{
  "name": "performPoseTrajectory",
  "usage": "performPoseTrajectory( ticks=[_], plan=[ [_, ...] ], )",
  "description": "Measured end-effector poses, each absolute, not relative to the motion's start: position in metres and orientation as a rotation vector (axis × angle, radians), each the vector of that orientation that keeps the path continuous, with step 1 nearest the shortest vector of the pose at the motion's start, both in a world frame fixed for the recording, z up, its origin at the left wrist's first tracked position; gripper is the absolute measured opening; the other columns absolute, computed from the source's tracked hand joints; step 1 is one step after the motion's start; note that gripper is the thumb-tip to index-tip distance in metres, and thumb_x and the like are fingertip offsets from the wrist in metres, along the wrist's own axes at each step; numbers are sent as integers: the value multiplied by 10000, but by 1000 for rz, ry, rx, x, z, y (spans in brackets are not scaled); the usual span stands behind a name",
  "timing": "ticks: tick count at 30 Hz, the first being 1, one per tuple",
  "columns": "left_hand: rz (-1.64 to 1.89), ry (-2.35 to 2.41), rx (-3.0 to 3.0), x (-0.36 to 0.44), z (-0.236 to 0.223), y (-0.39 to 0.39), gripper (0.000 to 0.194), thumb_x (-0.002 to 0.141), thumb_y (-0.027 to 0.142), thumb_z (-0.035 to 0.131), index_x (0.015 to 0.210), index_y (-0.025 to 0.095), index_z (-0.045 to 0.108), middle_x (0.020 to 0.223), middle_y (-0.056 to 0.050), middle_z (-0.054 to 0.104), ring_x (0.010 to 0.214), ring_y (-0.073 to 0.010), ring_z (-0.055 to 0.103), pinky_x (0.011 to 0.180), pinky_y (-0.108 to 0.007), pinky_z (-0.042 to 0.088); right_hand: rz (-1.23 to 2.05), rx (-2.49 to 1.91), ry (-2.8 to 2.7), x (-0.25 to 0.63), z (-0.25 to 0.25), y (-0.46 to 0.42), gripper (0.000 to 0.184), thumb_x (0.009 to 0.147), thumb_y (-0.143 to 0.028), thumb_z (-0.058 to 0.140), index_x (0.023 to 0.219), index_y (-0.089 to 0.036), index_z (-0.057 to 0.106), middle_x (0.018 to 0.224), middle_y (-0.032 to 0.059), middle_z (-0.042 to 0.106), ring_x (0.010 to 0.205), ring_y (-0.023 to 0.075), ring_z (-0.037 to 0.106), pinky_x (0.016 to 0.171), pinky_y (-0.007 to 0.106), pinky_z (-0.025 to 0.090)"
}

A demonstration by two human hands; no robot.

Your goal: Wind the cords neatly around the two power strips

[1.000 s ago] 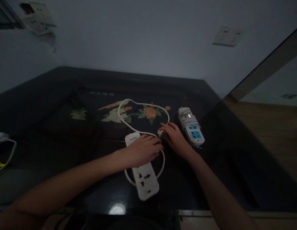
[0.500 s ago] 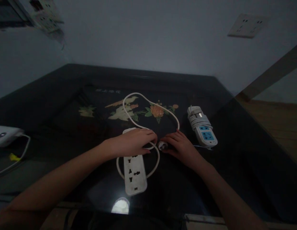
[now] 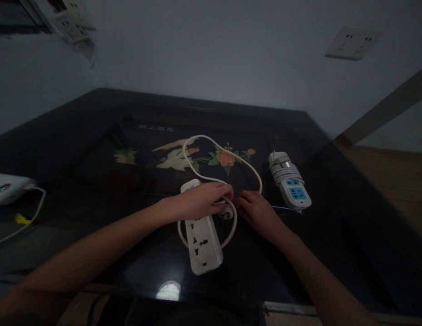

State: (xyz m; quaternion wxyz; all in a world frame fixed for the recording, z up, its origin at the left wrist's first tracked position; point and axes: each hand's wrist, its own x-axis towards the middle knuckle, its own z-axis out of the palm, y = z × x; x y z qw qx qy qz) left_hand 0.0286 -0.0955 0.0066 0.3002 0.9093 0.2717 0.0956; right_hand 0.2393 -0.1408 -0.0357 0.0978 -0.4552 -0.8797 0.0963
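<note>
The white power strip point(image 3: 204, 256) lies on the dark, shiny table point(image 3: 146, 271), near its front edge, sockets facing up. The left hand point(image 3: 204, 200) reaches across its upper part, fingers bent and close together, with the white cord point(image 3: 259, 174) pinched at the fingertips. The plug point(image 3: 226, 213) is just below those fingertips, partly behind a loop of the cord. The right hand point(image 3: 259, 212) is just beside it, fingers curled and held together – whether they grip anything, I cannot tell. Beyond the hands the cord makes a wide loop over the table's bird and flower picture. A smaller power strip point(image 3: 297, 194) with blue sockets lies to the right, its grey cord point(image 3: 286, 173) wrapped around it
</note>
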Motion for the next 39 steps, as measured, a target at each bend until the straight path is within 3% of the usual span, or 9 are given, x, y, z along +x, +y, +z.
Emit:
performPoseTrajectory(
  ticks=[6, 9, 12, 16, 25, 30, 36, 39],
  plan=[
    [235, 702, 2398, 31, 5, -95, 108, 918, 176, 454, 969, 197, 547, 907, -17, 620, 815, -151, 589, 722, -250, 436, 873, -1236, -2262, 235, -31, -148, 179, 866, -97, 531, 1005, -174, 615, 991, 75, 644, 925, 202, 607, 816, 326, 471],
    [276, 693, 2427, 29, 4, -93, 154, 920, 154, 443, 1029, 182, 547, 998, -48, 609, 920, -166, 580, 812, -271, 444, 1148, -1221, -1993, 238, -31, -149, 143, 851, -141, 575, 983, -197, 583, 946, 33, 643, 890, 172, 614, 808, 298, 469],
    [329, 643, 2478, 21, 12, -94, 277, 875, 85, 457, 1123, 183, 529, 1114, -70, 565, 1068, -183, 528, 934, -304, 413, 1273, -1190, -1812, 240, -35, -148, 242, 814, -183, 632, 1030, -216, 527, 939, 12, 608, 868, 161, 593, 800, 296, 468],
    [186, 500, 2524, 11, 30, -100, 408, 800, 52, 534, 1171, 221, 533, 1127, -51, 561, 1086, -188, 514, 948, -308, 404, 1368, -1139, -1736, 241, -37, -147, 324, 807, -210, 647, 1092, -235, 496, 934, 3, 573, 857, 153, 565, 802, 297, 455],
    [164, 411, 3007, 26, 21, -105, 320, 809, 331, 671, 1097, 211, 598, 1043, -80, 616, 959, -227, 561, 832, -353, 423, 1397, -1077, -1790, 243, -33, -148, 322, 823, -173, 598, 1122, -235, 495, 1033, 27, 578, 966, 173, 567, 868, 331, 443],
    [205, 337, 3160, 26, 24, -104, 271, 821, 352, 654, 1037, 193, 623, 995, -73, 665, 925, -213, 592, 812, -339, 442, 1244, -1131, -1829, 239, -25, -150, 167, 888, -192, 486, 1033, -203, 569, 990, 37, 620, 949, 175, 586, 839, 313, 454],
    [161, 399, 3172, 26, 30, -112, 289, 806, 356, 674, 1019, 167, 622, 942, -55, 695, 849, -198, 624, 735, -303, 479, 1066, -1244, -1855, 222, -21, -156, 152, 857, -190, 515, 997, -189, 575, 881, 23, 643, 820, 161, 591, 737, 276, 461],
    [114, 402, 3150, 23, 37, -113, 248, 804, 342, 671, 974, 169, 624, 917, -44, 702, 831, -190, 634, 780, -312, 489, 1009, -1280, -1879, 219, -26, -157, 158, 846, -153, 501, 980, -181, 580, 870, 32, 641, 805, 163, 586, 738, 285, 457]
  ],
)
